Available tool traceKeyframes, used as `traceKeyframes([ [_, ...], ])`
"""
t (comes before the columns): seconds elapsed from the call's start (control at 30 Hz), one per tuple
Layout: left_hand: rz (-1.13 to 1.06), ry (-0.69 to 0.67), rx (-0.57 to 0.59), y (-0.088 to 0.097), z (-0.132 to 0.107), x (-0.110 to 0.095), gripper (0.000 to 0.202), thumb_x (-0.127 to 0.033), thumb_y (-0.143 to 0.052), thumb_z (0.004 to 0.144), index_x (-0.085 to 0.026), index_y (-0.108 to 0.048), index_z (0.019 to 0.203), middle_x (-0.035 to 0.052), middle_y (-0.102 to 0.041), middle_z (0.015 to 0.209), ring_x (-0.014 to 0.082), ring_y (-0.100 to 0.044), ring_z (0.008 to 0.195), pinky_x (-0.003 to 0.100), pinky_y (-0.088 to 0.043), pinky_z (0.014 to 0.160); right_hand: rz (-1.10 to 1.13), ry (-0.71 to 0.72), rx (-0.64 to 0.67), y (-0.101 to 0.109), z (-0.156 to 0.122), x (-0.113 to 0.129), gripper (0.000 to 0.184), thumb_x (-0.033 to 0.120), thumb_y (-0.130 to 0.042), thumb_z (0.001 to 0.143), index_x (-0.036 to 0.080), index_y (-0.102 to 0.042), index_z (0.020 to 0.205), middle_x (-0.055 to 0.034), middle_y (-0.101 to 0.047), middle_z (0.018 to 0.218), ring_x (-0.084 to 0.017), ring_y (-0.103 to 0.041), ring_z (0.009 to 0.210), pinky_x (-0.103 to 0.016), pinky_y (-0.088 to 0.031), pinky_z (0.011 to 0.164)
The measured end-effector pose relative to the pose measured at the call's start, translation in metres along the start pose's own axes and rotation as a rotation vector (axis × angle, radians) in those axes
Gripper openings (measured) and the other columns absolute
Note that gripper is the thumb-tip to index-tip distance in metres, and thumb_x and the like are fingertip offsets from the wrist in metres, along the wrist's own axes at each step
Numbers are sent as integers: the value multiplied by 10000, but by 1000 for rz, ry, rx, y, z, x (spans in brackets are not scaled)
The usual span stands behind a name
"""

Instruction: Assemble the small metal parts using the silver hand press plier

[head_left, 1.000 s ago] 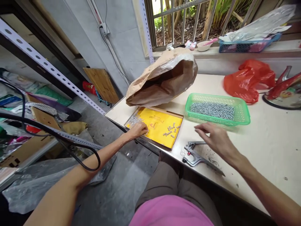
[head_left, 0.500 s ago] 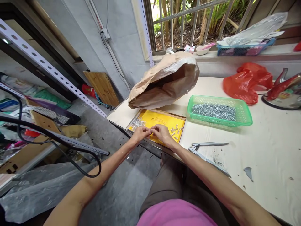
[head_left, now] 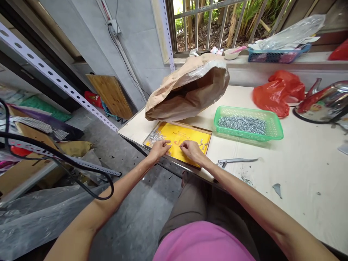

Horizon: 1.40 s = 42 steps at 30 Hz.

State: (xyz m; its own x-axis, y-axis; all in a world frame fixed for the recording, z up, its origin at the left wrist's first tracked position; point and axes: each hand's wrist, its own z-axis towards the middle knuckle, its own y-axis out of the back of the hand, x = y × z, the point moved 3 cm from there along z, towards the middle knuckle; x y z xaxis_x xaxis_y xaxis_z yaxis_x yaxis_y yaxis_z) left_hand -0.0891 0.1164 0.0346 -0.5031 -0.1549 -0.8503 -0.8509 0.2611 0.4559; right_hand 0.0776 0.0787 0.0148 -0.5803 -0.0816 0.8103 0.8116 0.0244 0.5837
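My left hand [head_left: 159,150] is over the left front part of a shallow tray [head_left: 190,125] lined with yellow, its thumb and fingers pinched together. What it pinches, if anything, is too small to make out. Just behind it lies a pile of small silver screws [head_left: 156,137]. My right hand [head_left: 191,150] is a short gap away, above the right half of the yellow sheet [head_left: 175,131], with its fingertips closed together too; anything between them is hidden. Beside its knuckles several short metal pieces [head_left: 202,146] lie scattered on the yellow.
An open brown paper bag [head_left: 187,90] lies behind the tray. To the right stand a green basket [head_left: 276,132] of small metal parts, a red plastic bag [head_left: 280,92] and a shiny kettle [head_left: 323,105]. Grey-handled pruning shears [head_left: 237,160] lie partly behind my right forearm.
My hands were together at the fingertips and have moved apart, left hand leftward, right hand slightly right. The camera view has shifted a little.
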Motion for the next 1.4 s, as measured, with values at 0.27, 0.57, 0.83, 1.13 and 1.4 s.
traceKeyframes([
  [0.27,-135,-60,238,-53,-42,-41,193,-226,-670,726,-100,-643,870,25,-652,755,105,-618,615,187,-489,501,-255,194,-33,92,-62,1,269,268,-472,934,167,-703,1027,-98,-674,982,-179,-601,918,-276,-421,818],
  [0.57,-26,68,548,-154,-76,-38,142,-241,-620,784,-105,-652,807,-33,-558,502,59,-478,376,152,-337,346,-539,-80,101,129,-199,-70,272,260,-454,934,194,-607,1149,-74,-580,1017,-166,-596,838,-272,-444,706],
  [0.83,166,132,525,-179,-72,-44,185,-292,-650,780,-108,-658,764,-47,-532,404,52,-436,316,149,-330,361,-680,-202,110,129,-206,-86,250,210,-338,971,187,-586,994,-70,-556,957,-172,-550,810,-288,-406,670],
  [1.13,259,217,570,-184,-63,-52,271,-287,-688,741,-130,-574,550,-48,-488,354,42,-383,292,158,-286,345,-694,-166,133,130,-206,-95,222,175,-349,963,185,-571,964,-70,-562,962,-170,-539,829,-282,-376,681],
  [1.4,320,289,641,-189,-61,-56,203,-193,-634,766,-125,-584,582,-44,-510,359,48,-412,299,160,-315,354,-731,-136,81,137,-203,-90,246,139,-335,964,171,-579,958,-73,-577,955,-167,-530,833,-277,-360,660],
])
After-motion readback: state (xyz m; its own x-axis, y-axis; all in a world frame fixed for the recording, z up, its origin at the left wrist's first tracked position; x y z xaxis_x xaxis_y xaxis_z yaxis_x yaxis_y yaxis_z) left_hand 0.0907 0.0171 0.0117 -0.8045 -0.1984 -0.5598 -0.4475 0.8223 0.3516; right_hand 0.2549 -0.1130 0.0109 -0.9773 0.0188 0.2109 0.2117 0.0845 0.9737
